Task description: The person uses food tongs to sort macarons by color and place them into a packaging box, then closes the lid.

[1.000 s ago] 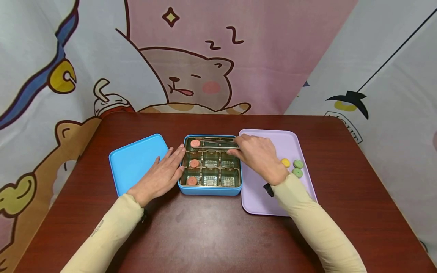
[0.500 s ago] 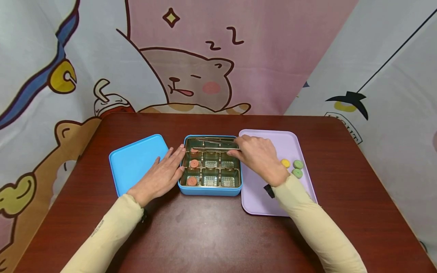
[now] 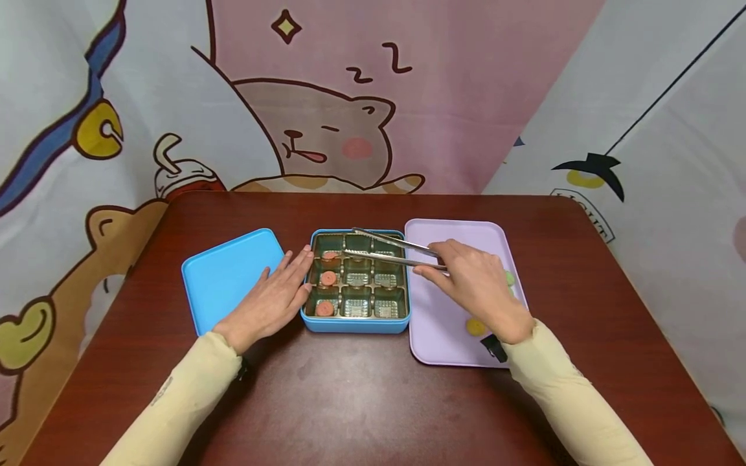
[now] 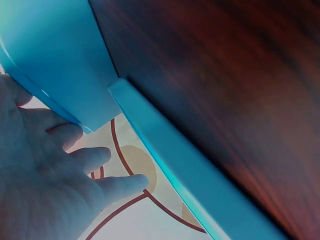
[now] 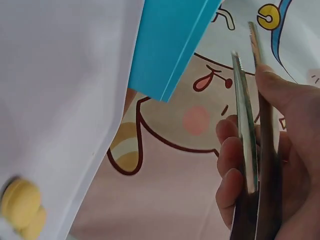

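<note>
My right hand (image 3: 480, 285) holds long metal tweezers (image 3: 396, 261) above the back right of the blue box (image 3: 357, 327). The tweezers' arms stand apart with nothing between the tips; the right wrist view also shows their toothed ends (image 5: 252, 31). With straight fingers, my left hand (image 3: 268, 301) rests against the box's left side. Inside, a metallic divided insert has pink discs in its left column: a back one (image 3: 330, 255), a middle one (image 3: 328, 278) and a front one (image 3: 324, 309). The back disc is partly hidden by the insert.
A blue lid (image 3: 230, 272) lies left of the box, partly under my left arm. To the right is a lilac tray (image 3: 440, 336) with a yellow disc (image 3: 475, 327) and a green disc (image 3: 509, 278), partly hidden by my right hand. The brown table (image 3: 350, 395) meets a cartoon cloth behind.
The pink disc between the tweezers' tips has been let go and has dropped into the back left compartment. My right hand has drawn the tweezers right and up. The left hand stays put.
</note>
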A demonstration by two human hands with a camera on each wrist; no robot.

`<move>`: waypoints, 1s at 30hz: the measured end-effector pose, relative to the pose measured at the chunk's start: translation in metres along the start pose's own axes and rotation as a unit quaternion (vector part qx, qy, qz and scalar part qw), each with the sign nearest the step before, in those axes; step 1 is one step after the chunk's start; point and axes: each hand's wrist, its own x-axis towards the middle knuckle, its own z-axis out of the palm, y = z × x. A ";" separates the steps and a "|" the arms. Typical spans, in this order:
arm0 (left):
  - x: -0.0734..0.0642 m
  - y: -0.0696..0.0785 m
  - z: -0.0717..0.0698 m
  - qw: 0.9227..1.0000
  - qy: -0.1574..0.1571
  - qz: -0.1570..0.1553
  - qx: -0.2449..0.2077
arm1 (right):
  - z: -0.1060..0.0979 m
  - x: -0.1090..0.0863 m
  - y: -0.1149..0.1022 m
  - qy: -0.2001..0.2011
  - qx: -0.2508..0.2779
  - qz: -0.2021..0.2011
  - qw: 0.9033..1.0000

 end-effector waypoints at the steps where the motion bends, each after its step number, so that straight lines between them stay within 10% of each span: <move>1: 0.000 0.000 0.000 1.000 -0.001 -0.001 0.001 | -0.003 -0.004 0.002 0.001 0.005 0.005 1.000; 15: 0.000 0.000 -0.001 1.000 -0.001 -0.001 0.003 | -0.036 -0.060 0.038 0.041 -0.037 0.065 0.996; 30: 0.000 0.000 0.000 1.000 0.003 0.003 0.002 | -0.048 -0.103 0.074 -0.001 -0.049 0.137 0.989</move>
